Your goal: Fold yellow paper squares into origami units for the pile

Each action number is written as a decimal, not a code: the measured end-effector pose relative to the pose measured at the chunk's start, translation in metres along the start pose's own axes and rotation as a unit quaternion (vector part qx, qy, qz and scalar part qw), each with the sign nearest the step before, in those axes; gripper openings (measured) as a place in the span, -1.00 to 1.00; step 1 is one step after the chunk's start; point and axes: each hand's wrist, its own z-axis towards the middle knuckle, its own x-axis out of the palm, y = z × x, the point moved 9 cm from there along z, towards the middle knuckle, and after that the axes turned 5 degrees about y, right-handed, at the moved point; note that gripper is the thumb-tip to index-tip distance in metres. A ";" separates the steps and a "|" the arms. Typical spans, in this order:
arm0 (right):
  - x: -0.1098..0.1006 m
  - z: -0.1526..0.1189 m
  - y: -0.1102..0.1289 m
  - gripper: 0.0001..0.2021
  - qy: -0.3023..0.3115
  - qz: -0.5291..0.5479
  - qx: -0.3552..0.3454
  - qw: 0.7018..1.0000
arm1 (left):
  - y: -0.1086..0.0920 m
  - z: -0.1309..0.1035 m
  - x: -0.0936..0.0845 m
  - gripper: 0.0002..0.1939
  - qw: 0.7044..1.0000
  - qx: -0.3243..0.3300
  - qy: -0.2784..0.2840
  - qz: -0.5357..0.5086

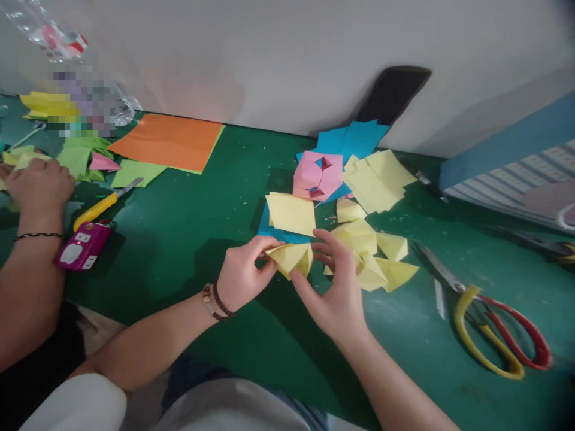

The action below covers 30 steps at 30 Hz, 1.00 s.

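Note:
Between my two hands is a folded yellow paper piece (pixel 291 258), held above the green table. My left hand (pixel 245 269) pinches its left corner between thumb and fingers. On the other side, the thumb and fingertips of my right hand (pixel 336 287) close around its right edge. Just behind it lie square yellow sheets (pixel 291 214) on top of blue paper (pixel 266 224). Several folded yellow pieces (pixel 359 236) rest beyond my right hand, partly hidden by it. A pink folded paper model (pixel 318 173) with openings sits farther back.
Scissors (pixel 467 299) with red and yellow handles lie at right. Yellow sheets (pixel 381 179), blue sheets (pixel 353 139) and a phone (pixel 395 93) stand at the back. Leftward are orange paper (pixel 171 140), a utility knife (pixel 101 208), a purple socket (pixel 84 245) and another person's hand (pixel 40 182).

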 end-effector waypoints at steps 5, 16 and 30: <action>-0.002 0.000 -0.002 -0.49 0.001 -0.019 -0.001 1.000 | -0.004 -0.003 0.006 -0.74 0.998 0.039 0.023 0.039; -0.006 0.003 -0.004 -0.53 -0.024 -0.041 0.009 0.999 | -0.006 -0.001 0.000 -0.73 0.998 0.045 0.003 0.050; -0.021 -0.003 0.028 -0.81 -0.074 -0.111 -0.106 0.985 | -0.042 -0.011 -0.012 -0.74 0.971 0.221 -0.081 0.037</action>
